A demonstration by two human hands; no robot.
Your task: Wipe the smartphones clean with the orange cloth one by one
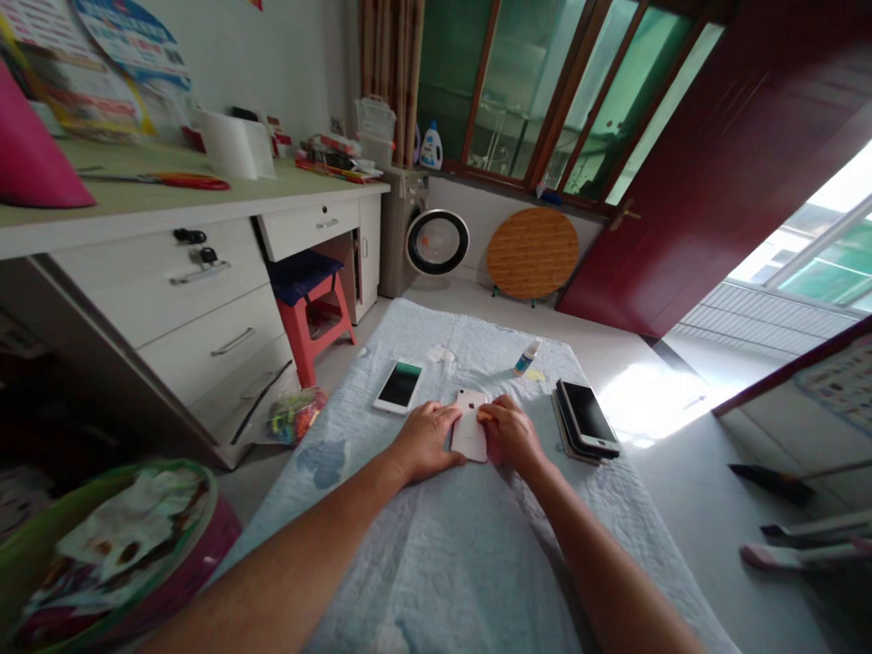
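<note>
A pale pink phone (470,438) lies back side up on the cloth-covered table (436,545), its camera and logo showing. My left hand (429,439) steadies it along its left edge, fingers near the upper part and thumb by the lower corner. Curled fingers of my right hand (510,431) press on the phone's back at the upper right; whatever they pinch is too small to make out. To the left lies a white phone (399,387) with its dark screen up. On the right is a stack of phones (589,420). A small spray bottle (526,358) stands farther back.
A full waste bin (211,527) stands at the lower left, with a plastic bag of colourful items (292,414) beyond it. A red stool (313,313) is by the white desk (204,282). Behind are a washing machine with its door (438,242) ajar and a round board (532,252).
</note>
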